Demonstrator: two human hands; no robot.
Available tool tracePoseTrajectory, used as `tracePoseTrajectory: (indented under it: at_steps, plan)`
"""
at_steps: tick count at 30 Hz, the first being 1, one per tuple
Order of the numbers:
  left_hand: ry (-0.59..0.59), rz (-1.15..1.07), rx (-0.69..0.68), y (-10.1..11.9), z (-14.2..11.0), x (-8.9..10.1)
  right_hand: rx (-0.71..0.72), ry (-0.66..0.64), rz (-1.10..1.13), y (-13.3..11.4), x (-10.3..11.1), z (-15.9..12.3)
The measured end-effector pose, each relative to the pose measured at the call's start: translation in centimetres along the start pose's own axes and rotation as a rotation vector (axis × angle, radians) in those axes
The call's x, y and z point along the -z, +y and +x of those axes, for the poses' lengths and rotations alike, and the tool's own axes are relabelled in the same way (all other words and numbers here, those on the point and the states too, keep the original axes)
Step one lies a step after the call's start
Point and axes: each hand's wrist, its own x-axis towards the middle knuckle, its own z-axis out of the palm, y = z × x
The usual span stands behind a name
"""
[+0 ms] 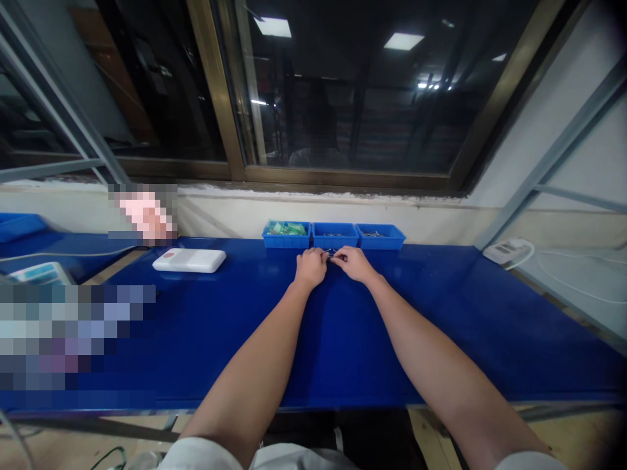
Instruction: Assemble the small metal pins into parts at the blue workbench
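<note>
My left hand (311, 267) and my right hand (354, 262) meet just in front of the blue bins, fingers pinched close together. Between their fingertips are small thin metal pieces (330, 253), too tiny to name. Behind my left hand stands a blue bin with green-and-white packets (285, 228). The middle blue bin (336, 243) holds small metal parts, and so does the right blue bin (382, 242). Both forearms stretch forward over the blue tabletop (343, 339).
A white rounded box (189, 260) lies on the table to the left. At the right edge sits a white power strip (508, 250) with a cable. Blurred-out patches cover part of the left side. Metal frame posts rise at both ends, and a window (382, 98) is behind.
</note>
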Motion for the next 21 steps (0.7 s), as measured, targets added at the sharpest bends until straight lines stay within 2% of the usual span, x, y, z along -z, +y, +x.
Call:
tracePoseTrajectory:
  at_steps: [12,21]
  plan:
    - [0.016,0.027,0.001,0.08,-0.03,0.2,-0.096,0.004,0.247,-0.07,0.13,-0.06]
    - [0.006,0.022,0.01,0.15,-0.08,0.28,-0.103,0.026,0.297,-0.17,0.17,-0.07]
